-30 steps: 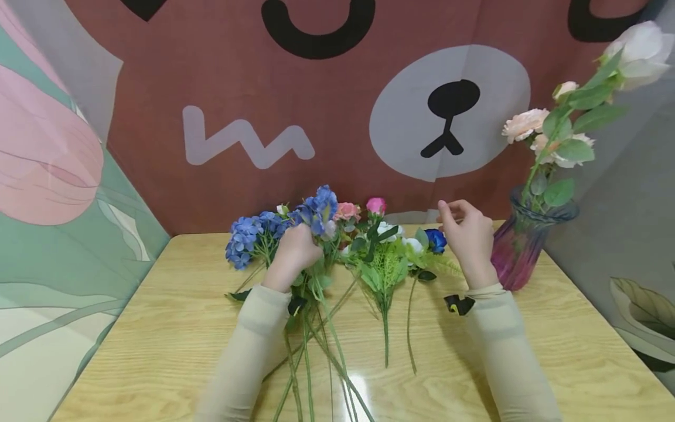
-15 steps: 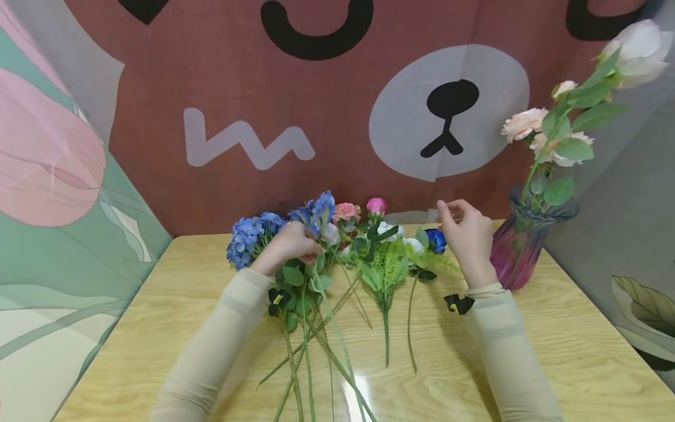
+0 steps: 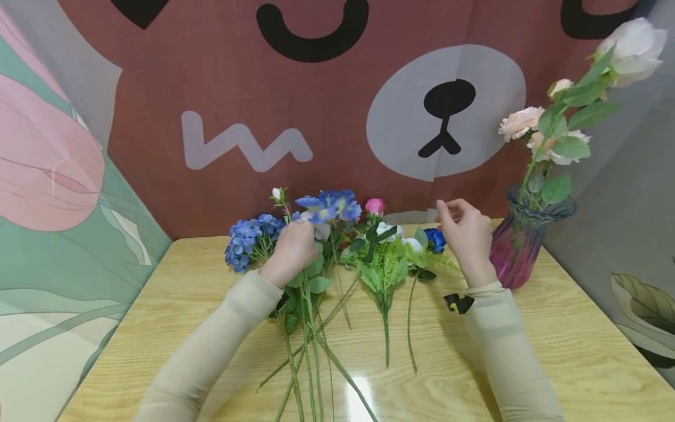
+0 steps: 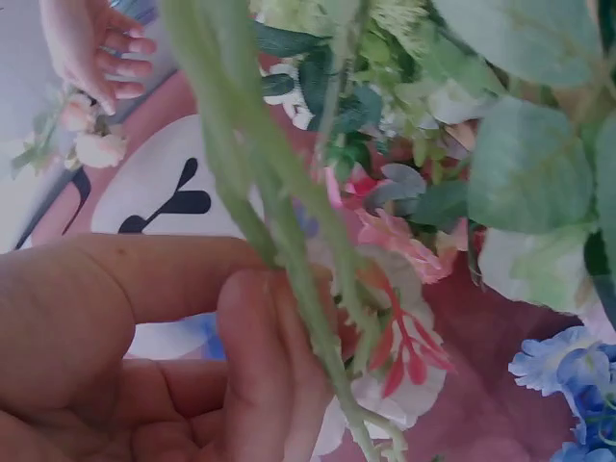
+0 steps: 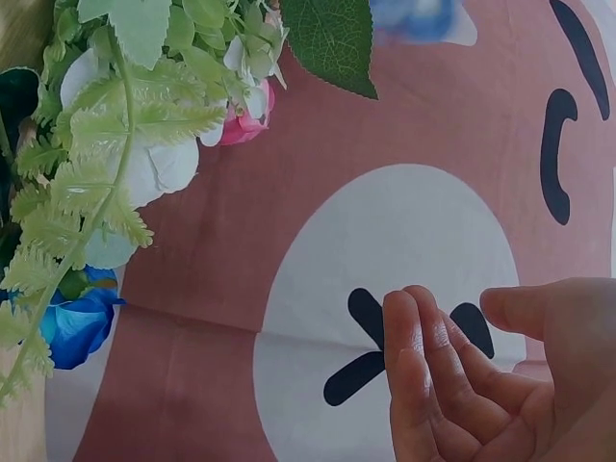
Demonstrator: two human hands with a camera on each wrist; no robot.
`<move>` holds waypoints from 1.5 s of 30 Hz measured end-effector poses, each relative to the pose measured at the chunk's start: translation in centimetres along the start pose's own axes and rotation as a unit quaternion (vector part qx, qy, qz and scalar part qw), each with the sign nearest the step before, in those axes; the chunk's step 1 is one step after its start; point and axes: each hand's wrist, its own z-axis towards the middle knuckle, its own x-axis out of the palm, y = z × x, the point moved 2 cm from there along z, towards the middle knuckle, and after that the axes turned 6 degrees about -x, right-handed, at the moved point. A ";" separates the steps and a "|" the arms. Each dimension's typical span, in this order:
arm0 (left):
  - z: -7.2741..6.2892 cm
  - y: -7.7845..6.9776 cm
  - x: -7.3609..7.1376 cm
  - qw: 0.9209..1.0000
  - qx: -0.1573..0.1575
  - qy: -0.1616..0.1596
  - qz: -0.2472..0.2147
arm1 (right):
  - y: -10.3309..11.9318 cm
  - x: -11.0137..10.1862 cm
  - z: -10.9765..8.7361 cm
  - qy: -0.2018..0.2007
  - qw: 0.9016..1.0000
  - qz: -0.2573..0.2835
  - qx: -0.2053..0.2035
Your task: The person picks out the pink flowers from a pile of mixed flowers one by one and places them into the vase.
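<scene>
1. Although the left hand's [image 3: 297, 249] grip is hidden from the head view, green stems [image 4: 241, 106] are shown pinched between its thumb and fingers by its wrist view, well left of the glass vase [image 3: 514, 252].
2. The blue flower [image 3: 333, 206] above that hand is blurred; by which stem it is borne cannot be told.
3. Some lower stem ends, also left of the vase, are cut off by the head view's bottom edge.
4. The vase is stood on a wood-grained table [image 3: 179, 328], and a brown bear-face backdrop [image 3: 337, 105] is hung behind it.
5. The right hand [image 3: 468, 240] is held raised just left of the vase, fingers relaxed and slightly bent, thumb upward.
</scene>
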 end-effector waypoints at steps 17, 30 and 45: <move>-0.1 0.5 -1.0 0.991 -0.028 -0.081 -0.102 | -0.1 0.3 -0.1 0.009 1.000 0.004 -0.002; -0.4 0.2 -2.7 0.974 -0.017 -0.140 -0.177 | 0.0 0.4 -0.1 0.014 1.000 0.016 0.002; -1.3 -0.7 -3.6 0.951 -0.035 -0.160 -0.262 | 1.1 0.6 -0.2 0.028 0.999 0.044 -0.001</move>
